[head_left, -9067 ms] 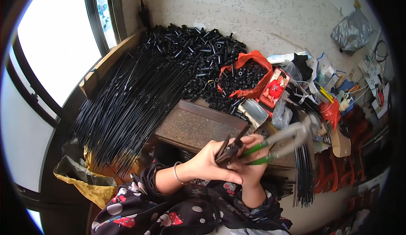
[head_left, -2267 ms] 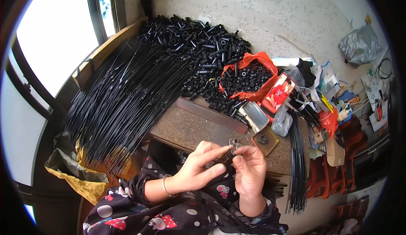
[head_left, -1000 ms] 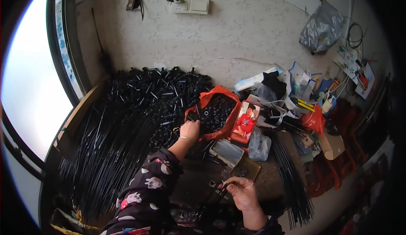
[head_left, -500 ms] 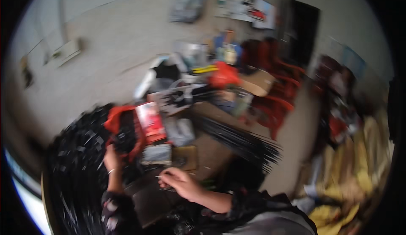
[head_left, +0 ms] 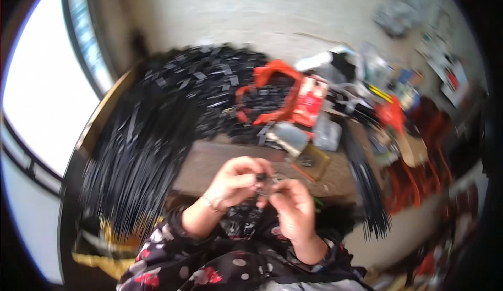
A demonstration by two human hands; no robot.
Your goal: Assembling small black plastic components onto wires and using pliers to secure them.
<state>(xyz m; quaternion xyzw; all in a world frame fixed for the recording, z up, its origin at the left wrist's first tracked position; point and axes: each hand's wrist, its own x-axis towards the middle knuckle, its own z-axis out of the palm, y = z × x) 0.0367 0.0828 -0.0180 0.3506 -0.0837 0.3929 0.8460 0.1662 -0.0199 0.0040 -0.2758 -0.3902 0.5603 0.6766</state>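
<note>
My left hand [head_left: 238, 180] pinches a small black piece [head_left: 260, 177] between thumb and fingers, above the table's front edge. Close beside it, fingertips nearly meeting, my right hand [head_left: 294, 207] is closed in a pinch on something small and thin, too blurred to name. Just beyond the hands stands an open red-orange plastic bag [head_left: 297, 98] with many small black parts [head_left: 270, 98] in it. Next to the bag lie a red and white box [head_left: 310, 102], a pale tray-like block [head_left: 288, 138] and a flat yellowish-brown plate [head_left: 313, 162].
A big heap of black strips [head_left: 152, 128] covers the table's left side, their ends hanging over the front. Another bundle of black strips [head_left: 364, 181] lies at the right. Clutter and a clear plastic bag [head_left: 329, 133] sit behind; red chairs [head_left: 419, 178] stand farther right.
The view has swung left. My left hand has left the red-orange bag and come to my right hand in front of me, with a small black piece in its fingers.
</note>
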